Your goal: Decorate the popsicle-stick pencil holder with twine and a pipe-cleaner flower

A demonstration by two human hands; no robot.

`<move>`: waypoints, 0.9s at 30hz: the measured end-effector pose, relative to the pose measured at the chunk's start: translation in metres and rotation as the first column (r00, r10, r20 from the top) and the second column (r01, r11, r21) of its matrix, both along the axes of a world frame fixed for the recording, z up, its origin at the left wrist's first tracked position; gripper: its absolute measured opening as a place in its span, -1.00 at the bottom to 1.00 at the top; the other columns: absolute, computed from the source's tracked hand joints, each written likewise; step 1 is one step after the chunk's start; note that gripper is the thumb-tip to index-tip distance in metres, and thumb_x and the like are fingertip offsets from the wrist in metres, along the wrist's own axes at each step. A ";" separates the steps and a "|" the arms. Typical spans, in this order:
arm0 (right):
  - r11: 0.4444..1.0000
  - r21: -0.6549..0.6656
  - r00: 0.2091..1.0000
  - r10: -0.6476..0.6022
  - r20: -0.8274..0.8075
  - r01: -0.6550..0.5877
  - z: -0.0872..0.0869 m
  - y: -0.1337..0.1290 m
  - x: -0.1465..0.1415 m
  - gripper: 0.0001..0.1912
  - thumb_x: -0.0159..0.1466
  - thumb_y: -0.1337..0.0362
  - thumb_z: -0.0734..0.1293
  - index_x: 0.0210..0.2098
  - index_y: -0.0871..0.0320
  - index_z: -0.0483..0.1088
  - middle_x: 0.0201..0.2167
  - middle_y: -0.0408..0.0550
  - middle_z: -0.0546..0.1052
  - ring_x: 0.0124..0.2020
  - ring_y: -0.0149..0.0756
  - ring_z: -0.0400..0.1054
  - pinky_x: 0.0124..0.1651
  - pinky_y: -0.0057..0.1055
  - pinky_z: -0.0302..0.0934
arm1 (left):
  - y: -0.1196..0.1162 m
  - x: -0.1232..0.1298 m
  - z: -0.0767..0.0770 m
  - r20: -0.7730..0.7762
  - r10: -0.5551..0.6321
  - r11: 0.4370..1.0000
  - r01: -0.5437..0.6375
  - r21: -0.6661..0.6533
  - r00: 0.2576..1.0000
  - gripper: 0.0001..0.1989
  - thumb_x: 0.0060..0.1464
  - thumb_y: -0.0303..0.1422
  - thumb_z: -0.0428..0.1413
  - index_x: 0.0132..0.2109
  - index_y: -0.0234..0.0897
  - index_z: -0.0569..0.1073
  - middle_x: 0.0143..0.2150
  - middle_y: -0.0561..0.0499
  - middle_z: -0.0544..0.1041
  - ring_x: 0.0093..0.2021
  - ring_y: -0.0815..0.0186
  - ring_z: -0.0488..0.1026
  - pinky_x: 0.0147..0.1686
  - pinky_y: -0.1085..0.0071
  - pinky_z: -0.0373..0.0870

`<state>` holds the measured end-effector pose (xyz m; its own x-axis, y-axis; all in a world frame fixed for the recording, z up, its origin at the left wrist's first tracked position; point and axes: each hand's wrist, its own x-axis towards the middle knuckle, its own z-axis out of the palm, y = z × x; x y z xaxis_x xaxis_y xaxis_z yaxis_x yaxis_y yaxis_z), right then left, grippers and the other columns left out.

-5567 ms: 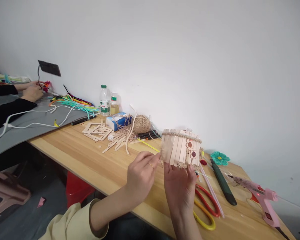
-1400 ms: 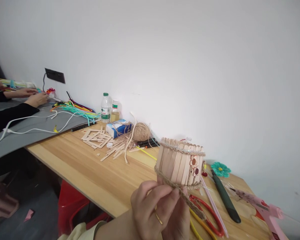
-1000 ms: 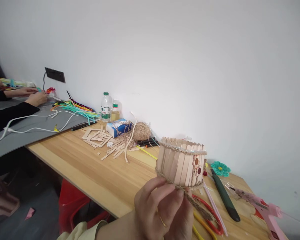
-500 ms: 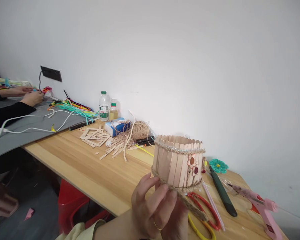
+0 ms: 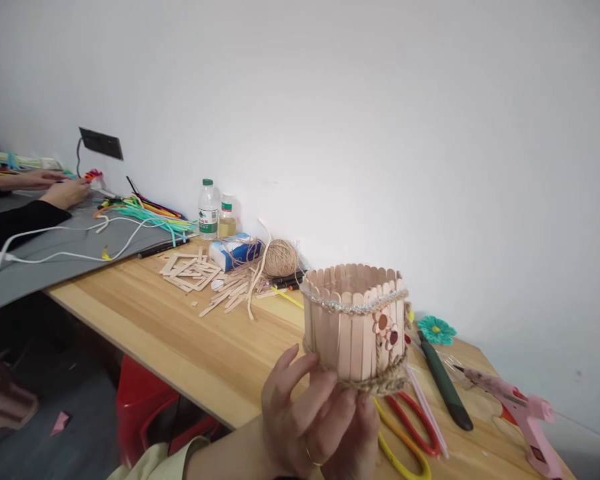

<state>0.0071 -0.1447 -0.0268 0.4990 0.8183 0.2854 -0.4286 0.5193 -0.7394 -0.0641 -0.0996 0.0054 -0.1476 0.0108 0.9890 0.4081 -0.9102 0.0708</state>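
A small container of upright craft sticks (image 5: 347,333) is held up above the table's right part. A braided twine cord (image 5: 380,383) runs along its lower edge, and a silvery braid circles it near the top. Two flower shapes (image 5: 387,330) with dark centres sit on its right front. My left hand (image 5: 300,410), with a ring, grips the base from the left, its fingers curled. Under the base, my right hand (image 5: 357,430) is closed against the twine, mostly hidden behind the left. Red-and-yellow-handled scissors (image 5: 413,427) lie just beyond.
A pink glue gun (image 5: 525,413), dark green cutter (image 5: 447,383) and teal flower (image 5: 436,330) lie at right. Loose sticks (image 5: 230,293), a twine ball (image 5: 281,258) and bottles (image 5: 208,210) stand left of centre. Another person's hands (image 5: 65,193) work at far left. A red stool (image 5: 140,407) stands below.
The braided cord's loose end, which hung down over the scissors, now lies up along the container's lower front edge. The container has tilted slightly, and my right fingers show more beneath it.
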 end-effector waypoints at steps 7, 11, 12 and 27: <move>0.998 0.012 0.966 0.059 -0.250 -0.058 0.049 0.015 -0.011 -0.58 0.05 -0.08 0.35 -0.23 0.05 0.54 -0.37 -0.03 0.60 -0.31 -0.16 0.49 -0.11 -0.15 0.37 | 0.006 -0.016 -0.002 -0.117 -0.155 0.985 0.145 -0.094 0.981 -0.77 0.11 -0.57 -0.07 -0.14 -0.33 0.41 -0.20 -0.07 0.39 -0.04 0.21 0.36 0.04 0.19 0.35; 0.997 0.020 0.892 0.079 -0.444 -0.079 0.062 0.024 -0.006 -0.51 0.10 -0.07 0.30 -0.02 -0.04 0.43 -0.09 -0.07 0.53 -0.04 -0.17 0.40 0.15 -0.16 0.13 | 0.016 -0.025 -0.006 -0.007 -0.215 0.931 0.203 -0.304 0.977 -0.57 0.02 -0.58 0.01 0.07 -0.29 0.26 -0.07 -0.14 0.34 0.01 0.15 0.31 -0.02 0.14 0.37; 0.995 0.022 0.877 0.096 -0.470 -0.097 0.062 0.025 -0.004 -0.51 0.12 -0.07 0.28 0.00 -0.06 0.41 -0.05 -0.09 0.51 0.00 -0.19 0.38 0.19 -0.18 0.09 | 0.019 -0.026 -0.007 0.010 -0.231 0.918 0.222 -0.328 0.973 -0.54 0.01 -0.59 0.01 0.09 -0.27 0.25 -0.05 -0.14 0.34 0.02 0.14 0.30 -0.01 0.11 0.35; 0.893 0.127 0.648 0.406 -0.645 -0.432 0.053 0.019 0.000 -0.46 0.07 -0.03 0.37 -0.06 0.16 0.41 -0.13 0.04 0.51 -0.09 -0.27 0.41 -0.09 -0.42 0.35 | 0.024 -0.027 0.003 -0.117 -0.326 0.907 0.275 -0.320 0.938 -0.67 0.01 -0.63 0.05 -0.06 -0.28 0.35 -0.17 -0.06 0.41 -0.05 0.20 0.31 0.05 0.18 0.25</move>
<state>0.0071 -0.1259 0.0262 0.1487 0.9889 -0.0025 -0.9659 0.1447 -0.2148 -0.0914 -0.0755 0.0080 0.0727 0.3227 0.9437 0.1476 -0.9393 0.3098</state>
